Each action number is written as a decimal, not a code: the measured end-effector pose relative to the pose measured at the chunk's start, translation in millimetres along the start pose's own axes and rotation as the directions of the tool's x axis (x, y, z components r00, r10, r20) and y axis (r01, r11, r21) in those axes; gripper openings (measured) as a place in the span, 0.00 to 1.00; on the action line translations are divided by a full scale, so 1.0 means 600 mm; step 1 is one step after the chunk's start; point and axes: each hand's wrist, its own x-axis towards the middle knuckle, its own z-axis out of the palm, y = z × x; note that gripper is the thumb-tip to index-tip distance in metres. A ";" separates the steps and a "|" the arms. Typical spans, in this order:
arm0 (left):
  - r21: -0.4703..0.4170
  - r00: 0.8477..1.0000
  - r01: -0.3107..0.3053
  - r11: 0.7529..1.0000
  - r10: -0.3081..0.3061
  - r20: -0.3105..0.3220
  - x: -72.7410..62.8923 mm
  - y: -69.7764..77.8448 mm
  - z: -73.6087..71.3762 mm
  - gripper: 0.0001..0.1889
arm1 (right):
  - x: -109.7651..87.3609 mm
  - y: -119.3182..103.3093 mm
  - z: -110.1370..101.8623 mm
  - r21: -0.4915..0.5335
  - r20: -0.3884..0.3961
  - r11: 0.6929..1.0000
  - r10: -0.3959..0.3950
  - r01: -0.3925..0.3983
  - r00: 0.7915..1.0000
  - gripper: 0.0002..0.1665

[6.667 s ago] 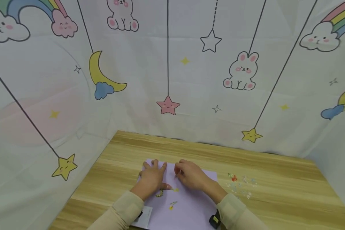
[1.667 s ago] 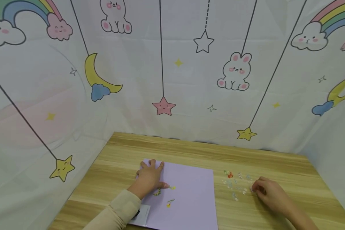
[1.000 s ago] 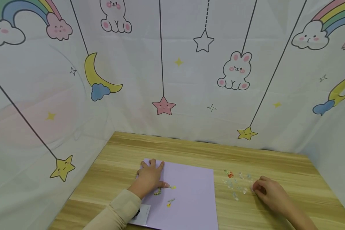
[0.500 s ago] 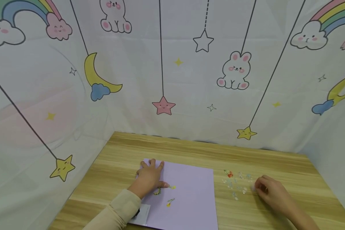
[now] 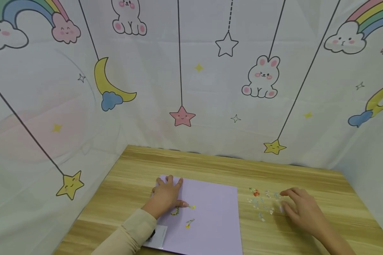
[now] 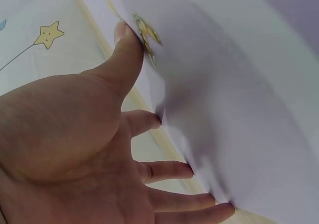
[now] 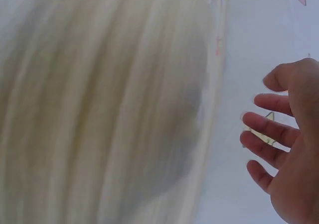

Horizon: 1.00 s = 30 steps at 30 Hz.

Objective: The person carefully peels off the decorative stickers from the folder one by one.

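Note:
My left hand [image 5: 165,196] rests with spread fingers on the upper left of a purple sheet [image 5: 214,226]. Its thumb lies by a small yellow flower sticker [image 5: 193,207]. A curved green-and-yellow sprig sticker [image 5: 175,212] sits just below that thumb, and another yellow flower sticker [image 5: 189,224] lies lower on the sheet. In the left wrist view the fingertips [image 6: 187,170] press along the sheet's edge. Right of the sheet, my right hand [image 5: 304,212] hovers with parted fingers beside scattered small clear and bluish stickers [image 5: 261,216]. The right wrist view shows nothing between its fingers.
A red flower sticker [image 5: 255,192] with green leaves lies at the scatter's far left. A whitish card or packet [image 5: 159,236] sits at the sheet's lower left corner, partly under the left sleeve. Behind the wooden table [image 5: 204,163] hangs a printed white curtain [image 5: 146,71].
The right hand left the sheet for the scattered stickers on the right. There its fingers were together at the stickers; now they have parted and lifted. The left hand stays put.

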 end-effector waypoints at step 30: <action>-0.051 1.000 -0.023 0.998 0.022 -0.017 0.010 -0.006 -0.004 0.43 | 0.087 -0.157 0.043 0.120 0.137 0.989 -0.099 0.083 0.986 0.55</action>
